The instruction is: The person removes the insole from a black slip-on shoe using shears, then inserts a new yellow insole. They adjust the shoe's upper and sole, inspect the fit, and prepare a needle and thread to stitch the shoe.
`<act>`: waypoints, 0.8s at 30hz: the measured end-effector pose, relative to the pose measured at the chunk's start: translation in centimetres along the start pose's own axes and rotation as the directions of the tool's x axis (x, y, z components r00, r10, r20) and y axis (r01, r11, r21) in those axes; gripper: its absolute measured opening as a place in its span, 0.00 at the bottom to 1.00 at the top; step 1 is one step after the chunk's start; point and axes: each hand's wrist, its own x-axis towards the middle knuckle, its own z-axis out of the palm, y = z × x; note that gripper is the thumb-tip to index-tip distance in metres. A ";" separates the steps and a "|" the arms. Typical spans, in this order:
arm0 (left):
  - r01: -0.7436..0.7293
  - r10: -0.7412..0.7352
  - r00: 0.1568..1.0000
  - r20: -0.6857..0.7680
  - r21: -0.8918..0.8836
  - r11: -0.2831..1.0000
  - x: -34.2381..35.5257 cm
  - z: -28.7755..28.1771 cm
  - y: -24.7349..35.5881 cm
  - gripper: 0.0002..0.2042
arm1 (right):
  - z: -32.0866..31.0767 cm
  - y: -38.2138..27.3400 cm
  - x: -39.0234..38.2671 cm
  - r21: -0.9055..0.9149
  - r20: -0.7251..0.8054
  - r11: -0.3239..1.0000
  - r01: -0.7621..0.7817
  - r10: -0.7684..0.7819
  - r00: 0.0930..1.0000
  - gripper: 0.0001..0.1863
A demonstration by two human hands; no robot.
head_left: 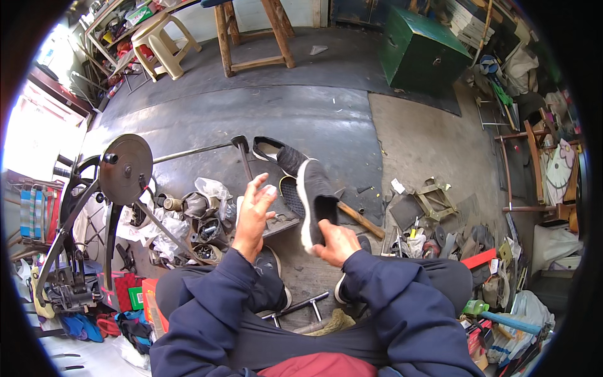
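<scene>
I have the right hand (339, 244) gripping the dark shoe (319, 187) at its heel, probably to angle its white sole toward the left hand (252, 217), spread and empty. A wooden handle (361, 220) juts out beside it; another shoe (269, 149) lies beyond; the wheeled machine (127, 168) crowds my left.

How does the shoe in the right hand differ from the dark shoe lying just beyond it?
The held shoe is raised in the right hand; the lying shoe rests on the dark mat.
The held shoe's toe points away from the person; the lying shoe's opening faces the far left.
The held shoe looks dark inside; the lying shoe shows a pale inside.
Both have dark uppers.
</scene>
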 end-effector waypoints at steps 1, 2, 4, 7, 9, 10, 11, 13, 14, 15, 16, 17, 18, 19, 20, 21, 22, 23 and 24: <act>0.007 -0.007 1.000 0.010 0.014 1.000 0.0 0.2 0.0 0.29 | 0.1 1.3 0.5 0.008 -0.015 1.000 -0.011 0.012 1.000 0.23; -0.019 0.018 0.999 0.035 0.018 1.000 -0.1 0.5 -0.1 0.29 | 0.4 2.5 0.9 -0.072 -0.014 0.995 -0.063 0.062 0.998 0.21; -0.097 0.093 0.991 0.098 0.034 0.995 -0.2 1.0 -0.3 0.24 | 1.0 4.6 1.8 -0.129 -0.033 0.981 -0.142 0.139 0.990 0.22; -0.155 0.134 0.969 0.206 0.090 0.984 -0.9 1.8 -0.7 0.19 | 1.6 6.9 3.5 -0.165 -0.082 0.968 -0.187 0.176 0.981 0.22; -0.170 0.114 0.968 0.225 0.245 0.955 -1.8 2.3 -1.0 0.18 | 1.7 7.9 4.8 -0.176 -0.131 0.965 -0.195 0.173 0.976 0.21; -0.176 0.099 0.960 0.260 0.289 0.941 -2.3 2.5 -1.1 0.19 | 1.7 8.2 5.5 -0.183 -0.153 0.959 -0.218 0.191 0.970 0.20; -0.236 0.132 0.950 0.283 0.377 0.896 -2.8 2.6 -1.2 0.20 | 1.5 8.5 6.3 -0.177 -0.179 0.961 -0.211 0.180 0.967 0.19; -0.361 0.209 0.917 0.340 0.482 0.798 -3.5 2.8 -1.2 0.20 | 1.1 8.9 8.1 -0.184 -0.222 0.957 -0.224 0.181 0.958 0.18; -0.425 0.251 0.892 0.376 0.507 0.750 -3.8 2.8 -1.3 0.20 | 0.8 9.2 9.0 -0.166 -0.247 0.967 -0.193 0.149 0.957 0.17; -0.433 0.228 0.885 0.406 0.535 0.725 -4.0 2.8 -1.3 0.20 | 0.5 9.5 9.9 -0.159 -0.274 0.970 -0.184 0.136 0.952 0.17; -0.429 0.173 0.876 0.451 0.561 0.708 -4.1 2.6 -1.3 0.21 | 0.3 9.8 10.9 -0.156 -0.299 0.970 -0.184 0.131 0.945 0.17; -0.436 0.177 0.872 0.455 0.563 0.702 -4.2 2.5 -1.3 0.21 | 0.1 10.2 11.9 -0.166 -0.343 0.976 -0.144 0.079 0.936 0.17; -0.444 0.182 0.869 0.460 0.564 0.696 -4.3 2.4 -1.4 0.21 | -0.2 10.7 12.8 -0.183 -0.384 0.977 -0.109 0.031 0.923 0.17; -0.435 0.170 0.872 0.459 0.569 0.697 -4.2 2.2 -1.4 0.21 | -0.4 11.1 13.7 -0.181 -0.416 0.980 -0.084 0.001 0.909 0.19; -0.427 0.158 0.875 0.458 0.575 0.698 -4.1 2.0 -1.5 0.21 | -0.5 11.6 14.4 -0.134 -0.467 0.991 -0.027 -0.039 0.884 0.21; -0.415 0.138 0.877 0.459 0.583 0.698 -4.1 1.8 -1.6 0.21 | -0.6 12.1 15.1 -0.123 -0.482 0.992 0.025 -0.081 0.872 0.22; -0.411 0.141 0.882 0.450 0.585 0.699 -4.0 1.7 -1.7 0.21 | -0.5 12.5 15.7 -0.108 -0.496 0.993 0.055 -0.102 0.862 0.24; -0.406 0.139 0.885 0.445 0.590 0.698 -3.8 1.6 -1.8 0.21 | -0.2 12.8 16.0 -0.080 -0.498 0.995 0.064 -0.096 0.862 0.25; -0.395 0.123 0.888 0.443 0.599 0.696 -3.7 1.5 -1.9 0.21 | 0.3 12.9 16.1 -0.063 -0.490 0.996 0.064 -0.087 0.868 0.26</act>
